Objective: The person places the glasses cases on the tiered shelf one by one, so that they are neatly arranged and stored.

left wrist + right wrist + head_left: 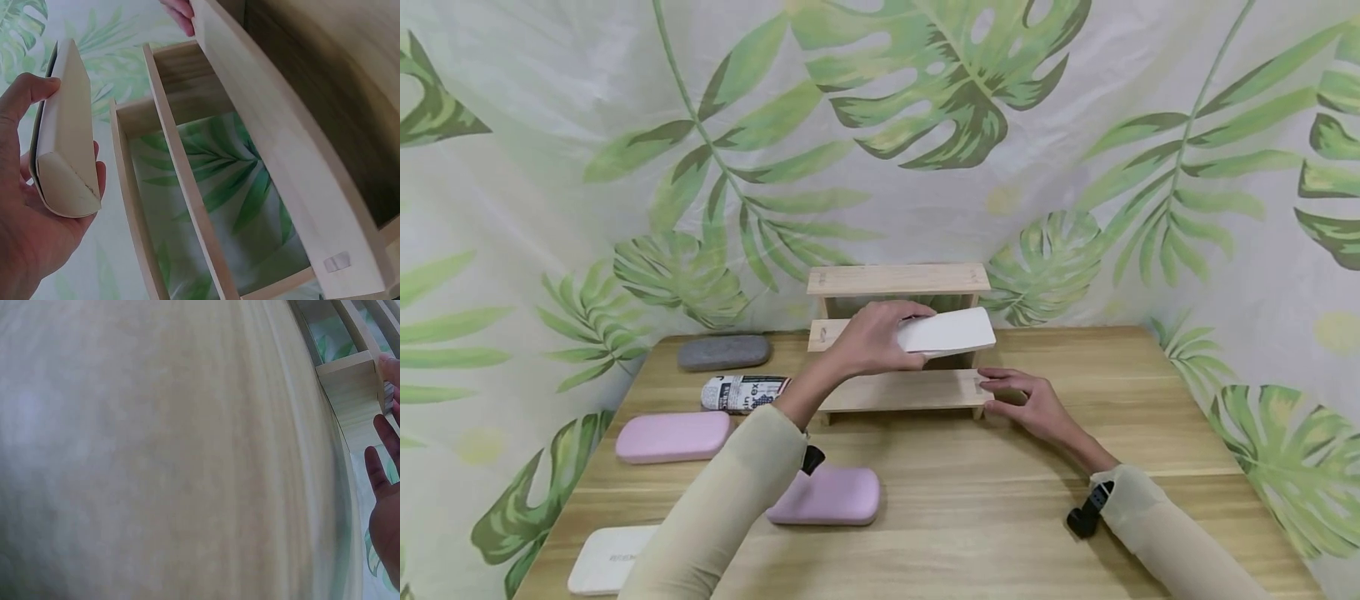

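Note:
My left hand (876, 337) grips a white glasses case (946, 331) above the middle step of a stepped wooden shelf (898, 279). In the left wrist view the case (65, 131) sits between thumb and fingers, its lid closed, with the shelf's planks (275, 137) beside it. My right hand (1033, 404) holds the right end of the shelf's lowest step (902, 390), the plank's end between thumb and forefinger. Only part of this hand (387, 506) shows at the right edge of the right wrist view, its other fingers spread away from the wood.
Left of the shelf lie a grey case (724, 352), a letter-printed case (741, 392), a pink case (673, 437) and a white case (610, 560). Another pink case (827, 497) lies under the left forearm. A leaf-patterned cloth (925, 192) hangs behind the wooden table (1000, 533).

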Available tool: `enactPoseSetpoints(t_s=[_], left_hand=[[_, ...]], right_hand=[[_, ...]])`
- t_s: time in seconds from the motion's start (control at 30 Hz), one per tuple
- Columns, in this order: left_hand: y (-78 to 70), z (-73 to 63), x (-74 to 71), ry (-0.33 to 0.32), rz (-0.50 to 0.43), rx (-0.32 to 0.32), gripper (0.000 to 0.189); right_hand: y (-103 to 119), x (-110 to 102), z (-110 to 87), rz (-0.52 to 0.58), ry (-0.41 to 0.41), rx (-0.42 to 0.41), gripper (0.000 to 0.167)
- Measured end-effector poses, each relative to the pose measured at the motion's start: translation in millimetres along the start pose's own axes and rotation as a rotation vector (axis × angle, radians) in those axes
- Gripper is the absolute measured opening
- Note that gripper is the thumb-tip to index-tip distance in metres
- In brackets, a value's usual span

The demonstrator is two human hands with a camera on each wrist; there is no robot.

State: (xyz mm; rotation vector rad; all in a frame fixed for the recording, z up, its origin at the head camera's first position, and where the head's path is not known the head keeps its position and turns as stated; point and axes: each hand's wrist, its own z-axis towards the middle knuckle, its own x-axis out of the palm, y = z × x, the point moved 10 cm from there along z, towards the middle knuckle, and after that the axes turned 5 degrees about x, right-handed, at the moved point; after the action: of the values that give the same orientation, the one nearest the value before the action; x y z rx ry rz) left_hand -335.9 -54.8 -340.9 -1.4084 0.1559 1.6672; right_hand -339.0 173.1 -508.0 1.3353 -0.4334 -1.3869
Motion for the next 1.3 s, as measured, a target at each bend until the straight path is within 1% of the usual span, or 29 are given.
enactPoseSetpoints(t_s=[0.23,0.37,0.6,0.73,0.87,1.03,1.3], left_hand=[[12.0,17.7,-4.6,0.011,0.005,-0.031,0.064],[18.2,27.3,-7.5,0.014,0.018,-0.054,0.066],[28.6,42.5,-7.2,0.027,0.045,-0.093,0.066],[33.7,52.9,-7.4,0.021,0.03,-0.105,0.066],[36.6,62.5,-6.7,0.028,0.019,-0.106,0.067],[41.9,69.7,-5.1,0.032,0.019,-0.118,0.067],[49.1,78.9,4.0,0.035,0.013,-0.133,0.068]], right_hand=[[2.0,0.7,-1.3,-0.001,0.02,-0.01,0.035],[4.0,1.0,-1.1,-0.008,0.015,-0.013,0.036],[4.1,2.8,-2.2,-0.023,-0.001,-0.001,0.035],[0.9,2.4,-1.6,-0.008,-0.005,0.011,0.035],[-0.6,0.3,-1.1,-0.009,-0.002,0.026,0.036],[1.7,1.1,-1.5,-0.01,0.017,0.025,0.036],[13.6,3.5,-1.9,0.006,0.015,0.019,0.035]])
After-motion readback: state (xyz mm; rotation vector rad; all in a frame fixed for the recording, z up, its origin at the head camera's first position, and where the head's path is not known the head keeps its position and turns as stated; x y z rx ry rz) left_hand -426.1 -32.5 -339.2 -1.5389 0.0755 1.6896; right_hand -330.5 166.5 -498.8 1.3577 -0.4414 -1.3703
